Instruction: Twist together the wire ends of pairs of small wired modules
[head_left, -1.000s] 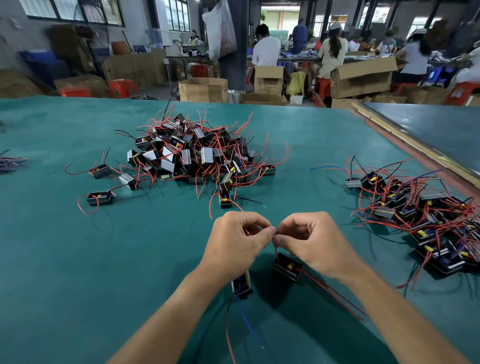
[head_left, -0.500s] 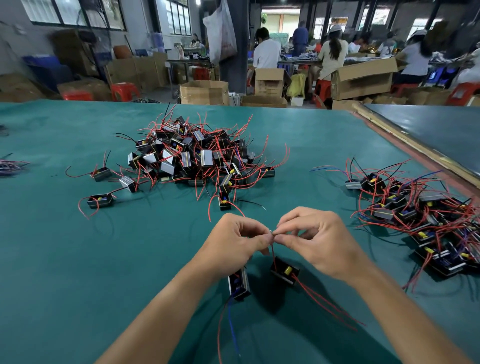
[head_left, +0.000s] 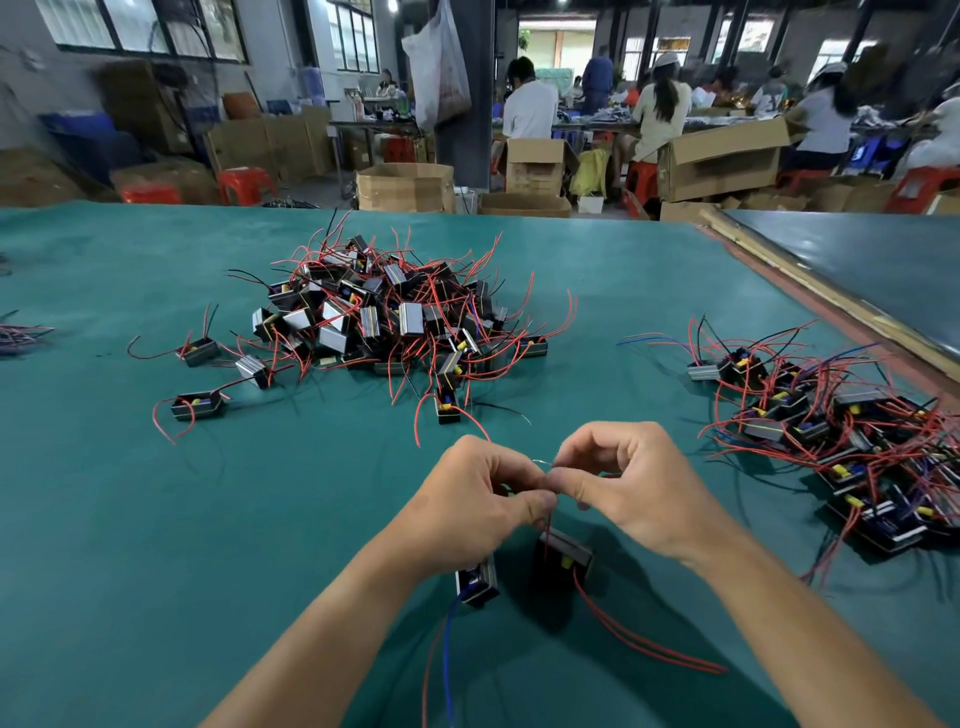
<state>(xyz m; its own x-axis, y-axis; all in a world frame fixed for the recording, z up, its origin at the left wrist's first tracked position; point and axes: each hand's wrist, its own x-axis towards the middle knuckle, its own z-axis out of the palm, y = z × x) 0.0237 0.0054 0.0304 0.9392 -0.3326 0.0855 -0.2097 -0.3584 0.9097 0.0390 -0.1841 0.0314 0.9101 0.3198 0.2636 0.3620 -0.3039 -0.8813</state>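
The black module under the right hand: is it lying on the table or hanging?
Hanging, apparently: a red wire drops from where left hand and right hand pinch to the module, tilted over its shadow.

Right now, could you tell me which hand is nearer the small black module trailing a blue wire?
Left: left hand just above the black module, right hand farther to its right.

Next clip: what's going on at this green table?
A person is joining two small modules. The left hand and right hand pinch the bare wire ends together, above the left module and right module. A large pile of loose modules lies farther back on the table; a second pile lies to the right.
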